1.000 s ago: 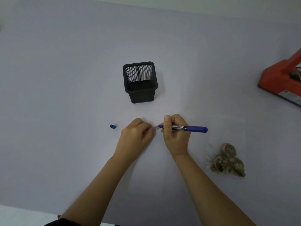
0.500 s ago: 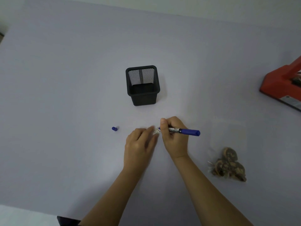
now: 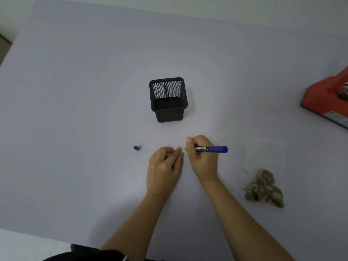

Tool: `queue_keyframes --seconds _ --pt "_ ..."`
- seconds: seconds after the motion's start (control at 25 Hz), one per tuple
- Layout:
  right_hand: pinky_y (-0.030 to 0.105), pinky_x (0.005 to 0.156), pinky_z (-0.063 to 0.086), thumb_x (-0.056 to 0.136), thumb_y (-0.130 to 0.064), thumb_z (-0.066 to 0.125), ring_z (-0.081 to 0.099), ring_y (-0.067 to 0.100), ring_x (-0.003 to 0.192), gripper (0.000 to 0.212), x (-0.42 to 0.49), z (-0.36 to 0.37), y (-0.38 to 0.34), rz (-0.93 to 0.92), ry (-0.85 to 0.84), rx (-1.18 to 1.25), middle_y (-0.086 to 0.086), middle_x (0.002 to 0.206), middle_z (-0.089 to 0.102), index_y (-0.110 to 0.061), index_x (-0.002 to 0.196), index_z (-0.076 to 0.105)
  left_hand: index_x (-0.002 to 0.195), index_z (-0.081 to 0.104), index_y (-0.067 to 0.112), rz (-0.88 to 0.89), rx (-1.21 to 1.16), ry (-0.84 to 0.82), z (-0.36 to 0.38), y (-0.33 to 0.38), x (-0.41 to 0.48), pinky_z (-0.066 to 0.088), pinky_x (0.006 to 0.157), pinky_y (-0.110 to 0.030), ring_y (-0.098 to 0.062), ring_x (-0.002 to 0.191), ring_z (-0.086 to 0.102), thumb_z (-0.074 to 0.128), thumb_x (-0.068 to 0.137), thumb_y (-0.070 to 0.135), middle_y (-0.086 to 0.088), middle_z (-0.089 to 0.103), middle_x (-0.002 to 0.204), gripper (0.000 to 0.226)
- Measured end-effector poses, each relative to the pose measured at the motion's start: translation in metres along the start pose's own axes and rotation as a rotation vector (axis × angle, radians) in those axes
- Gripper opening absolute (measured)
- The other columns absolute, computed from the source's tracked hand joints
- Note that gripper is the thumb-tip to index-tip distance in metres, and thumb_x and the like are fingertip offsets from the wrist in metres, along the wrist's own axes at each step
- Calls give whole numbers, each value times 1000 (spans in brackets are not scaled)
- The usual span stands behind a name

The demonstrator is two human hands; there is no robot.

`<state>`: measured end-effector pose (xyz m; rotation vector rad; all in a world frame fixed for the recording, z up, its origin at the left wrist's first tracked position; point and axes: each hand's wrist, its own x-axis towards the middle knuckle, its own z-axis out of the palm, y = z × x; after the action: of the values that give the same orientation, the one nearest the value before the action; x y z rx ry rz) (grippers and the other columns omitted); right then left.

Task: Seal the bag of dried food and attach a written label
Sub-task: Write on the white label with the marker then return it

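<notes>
Right hand (image 3: pixel 202 157) pinches the blue marker (image 3: pixel 211 149) over a small white label (image 3: pixel 184 150) — left hand (image 3: pixel 163 166) fingers pin it to the table (image 3: pixel 75 110) — bag of dried food (image 3: pixel 263 189) lying well off right.

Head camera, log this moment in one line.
right hand: holds pen | left hand: steadies label | cap: off | bag: untouched

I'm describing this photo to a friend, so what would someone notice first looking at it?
Probably the two hands meeting mid-table: the right hand holds a blue marker while the left hand pinches a small white label. Behind them stands a black mesh pen holder; a clear bag of dried food lies to the right.
</notes>
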<state>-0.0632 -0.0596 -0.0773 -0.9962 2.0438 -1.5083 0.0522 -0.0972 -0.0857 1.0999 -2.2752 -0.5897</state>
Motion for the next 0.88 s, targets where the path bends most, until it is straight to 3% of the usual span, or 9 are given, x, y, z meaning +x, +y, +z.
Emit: queue_keyframes --seconds 0.36,0.56,0.88 --pt "16 50 38 90 -26 47 43 18 56 38 -1 1 1 -8 -9 -14 11 56 47 1 63 46 94 74 8 -21 -10 -6 2 -2 0 47 66 -29 -18 69 56 60 88 23 -6 62 80 23" --pt "11 51 35 89 -25 48 41 6 54 36 -1 2 2 -12 -7 -22 2 57 44 -2 62 45 93 74 7 -8 -9 4 2 -3 -1 47 64 -30 -18 68 56 60 87 22 -7 61 79 22" --pt "11 51 36 89 -23 48 41 9 54 35 -1 1 2 -24 1 -39 6 57 46 -2 62 46 93 74 8 -7 -3 2 3 -3 0 48 64 -30 -17 68 55 61 86 21 -7 62 79 20"
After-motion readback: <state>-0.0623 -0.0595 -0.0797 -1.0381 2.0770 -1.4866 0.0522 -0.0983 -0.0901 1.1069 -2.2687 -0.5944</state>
